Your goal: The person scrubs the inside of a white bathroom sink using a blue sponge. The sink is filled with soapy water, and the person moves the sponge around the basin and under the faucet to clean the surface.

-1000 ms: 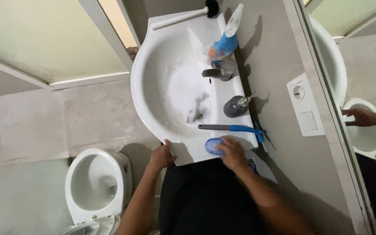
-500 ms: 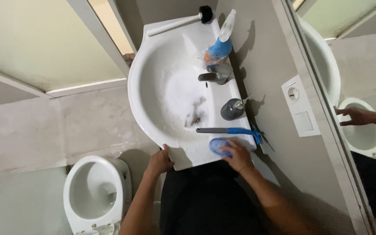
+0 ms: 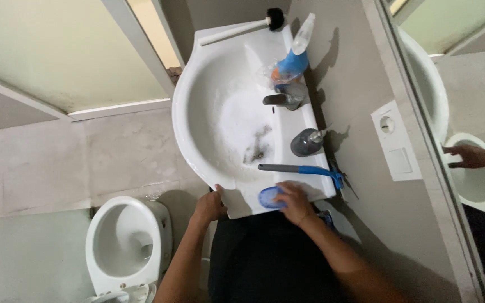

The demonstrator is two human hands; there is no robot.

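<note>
A white washbasin (image 3: 200, 106) with foam in its bowl juts from the grey wall. My right hand (image 3: 294, 203) presses a blue sponge (image 3: 268, 197) onto the basin's near flat rim. At the rim's near corner, my left hand (image 3: 209, 205) grips the edge. Just beyond the sponge lies a grey-and-blue brush (image 3: 298, 168). A dark soap dispenser (image 3: 306, 142) and the chrome tap (image 3: 279, 100) stand along the wall side.
A blue spray bottle (image 3: 294, 51) and a white-handled black brush (image 3: 237, 31) sit at the basin's far end. A white toilet (image 3: 124, 241) stands lower left. A mirror (image 3: 456, 112) and a white socket plate (image 3: 395, 140) are on the right wall.
The view has drifted, so the basin and toilet sit further right in the picture. My right hand stays on the blue sponge and my left hand stays on the rim.
</note>
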